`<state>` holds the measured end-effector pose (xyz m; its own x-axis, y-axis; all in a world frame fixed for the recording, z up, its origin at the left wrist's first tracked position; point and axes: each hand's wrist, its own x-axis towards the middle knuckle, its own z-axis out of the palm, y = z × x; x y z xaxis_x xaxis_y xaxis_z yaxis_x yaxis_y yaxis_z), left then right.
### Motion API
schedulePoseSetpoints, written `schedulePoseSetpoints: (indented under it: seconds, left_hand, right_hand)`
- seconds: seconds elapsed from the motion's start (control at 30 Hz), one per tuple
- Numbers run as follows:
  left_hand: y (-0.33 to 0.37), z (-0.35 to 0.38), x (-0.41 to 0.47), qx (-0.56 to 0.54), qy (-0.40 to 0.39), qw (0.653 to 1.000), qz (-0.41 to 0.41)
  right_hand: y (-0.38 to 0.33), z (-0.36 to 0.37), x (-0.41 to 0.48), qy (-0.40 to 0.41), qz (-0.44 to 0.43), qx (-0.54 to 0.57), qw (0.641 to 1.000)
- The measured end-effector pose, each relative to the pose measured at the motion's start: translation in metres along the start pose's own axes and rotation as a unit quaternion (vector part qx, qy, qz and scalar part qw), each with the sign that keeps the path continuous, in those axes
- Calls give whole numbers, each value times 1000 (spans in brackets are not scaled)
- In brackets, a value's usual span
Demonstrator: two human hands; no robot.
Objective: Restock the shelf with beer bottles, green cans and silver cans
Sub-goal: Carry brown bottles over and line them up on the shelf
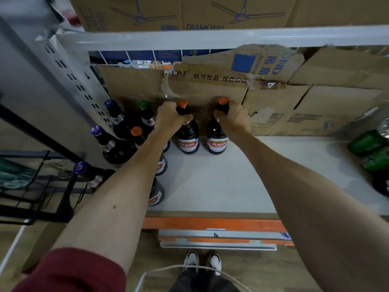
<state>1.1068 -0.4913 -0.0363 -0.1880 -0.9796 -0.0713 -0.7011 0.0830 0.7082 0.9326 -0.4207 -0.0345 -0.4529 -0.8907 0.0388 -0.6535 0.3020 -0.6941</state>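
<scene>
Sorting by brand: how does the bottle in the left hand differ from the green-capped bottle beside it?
The left hand grips its bottle by the neck; no hand holds the green-capped bottle. The held bottle's cap is orange, the other's green. Both are dark glass.

Count them off: three orange-capped dark glass beer bottles (188, 142), three blue-capped dark glass bottles (114, 151) and one green-capped dark bottle (147, 116). Two more red-labelled bottle bodies (161, 166) sit half hidden, caps out of sight. Far right, at least two green cans (366, 143), blurred. Down below, two white shoes (191, 259).
</scene>
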Motion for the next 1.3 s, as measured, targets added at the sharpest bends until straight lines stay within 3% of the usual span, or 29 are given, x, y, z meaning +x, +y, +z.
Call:
schedulePoseSetpoints:
  seconds: [0.53, 0.87, 1.3]
  left_hand:
    - [4, 1, -8, 10, -30, 999, 19]
    - [4, 1, -9, 16, -33, 999, 12]
    - [7, 0, -10, 7, -36, 999, -1]
  right_hand:
    - [7, -5, -4, -58, -4, -25, 998]
    - [9, -1, -5, -40, -10, -52, 998]
    - [13, 2, -5, -40, -7, -8, 999]
